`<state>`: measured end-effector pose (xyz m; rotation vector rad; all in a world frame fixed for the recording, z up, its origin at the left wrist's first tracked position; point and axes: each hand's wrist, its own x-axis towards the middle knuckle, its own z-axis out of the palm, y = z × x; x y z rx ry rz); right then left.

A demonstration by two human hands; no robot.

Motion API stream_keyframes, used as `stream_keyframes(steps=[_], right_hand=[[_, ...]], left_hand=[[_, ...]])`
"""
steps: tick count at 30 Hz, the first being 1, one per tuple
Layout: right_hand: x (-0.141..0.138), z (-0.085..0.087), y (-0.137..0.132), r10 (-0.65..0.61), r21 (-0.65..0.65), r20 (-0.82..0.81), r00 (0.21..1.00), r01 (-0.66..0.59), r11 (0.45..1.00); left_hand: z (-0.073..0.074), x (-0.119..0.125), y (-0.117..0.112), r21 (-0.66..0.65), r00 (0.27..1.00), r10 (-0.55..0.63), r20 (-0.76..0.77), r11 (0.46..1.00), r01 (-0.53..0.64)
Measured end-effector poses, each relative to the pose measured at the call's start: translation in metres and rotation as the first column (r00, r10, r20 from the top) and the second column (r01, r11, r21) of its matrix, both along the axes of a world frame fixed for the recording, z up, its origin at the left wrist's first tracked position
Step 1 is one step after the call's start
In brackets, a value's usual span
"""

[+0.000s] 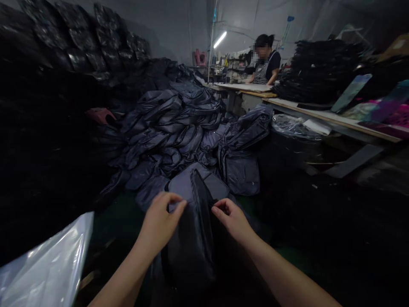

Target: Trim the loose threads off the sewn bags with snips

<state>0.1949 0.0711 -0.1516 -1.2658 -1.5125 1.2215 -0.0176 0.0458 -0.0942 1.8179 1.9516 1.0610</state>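
Working at the raised edge (pixel 200 217) of a dark grey bag (pixel 185 243) looks to be the step in hand: left hand (pixel 163 216) and right hand (pixel 230 217) flank it, thumbs and fingertips drawn close, though I cannot tell whether either pinches fabric. Further handling there would probably call for a light, steady fingertip hold. Smooth and faintly sheened, the bag stands between the forearms before a heap of similar bags (pixel 179 115), its lower part lost in shadow.
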Motion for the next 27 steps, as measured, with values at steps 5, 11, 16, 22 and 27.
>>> stream_keyframes(steps=[5,11,16,22,27], right_hand=[[-0.004,-0.006,-0.007,-0.007,-0.090,-0.097,0.995,-0.002,0.996],[0.000,0.006,-0.016,0.013,-0.004,-0.015,1.000,-0.014,1.000],[0.003,0.012,-0.024,0.069,0.114,0.108,0.992,-0.081,0.990],[0.001,0.024,-0.026,0.129,0.313,0.336,0.933,-0.239,0.919],[-0.004,0.027,-0.022,0.123,0.357,0.403,0.907,-0.280,0.891]], left_hand=[[-0.003,0.031,-0.025,-0.280,0.987,-0.143,0.071,0.947,0.157],[0.000,0.030,-0.021,-0.349,0.972,-0.196,0.128,0.909,0.229],[0.004,0.024,-0.022,-0.396,0.940,-0.161,0.300,0.876,0.276],[-0.001,0.022,-0.023,-0.401,0.904,-0.153,0.398,0.858,0.322],[0.001,0.024,-0.023,-0.368,0.899,-0.173,0.402,0.868,0.332]])
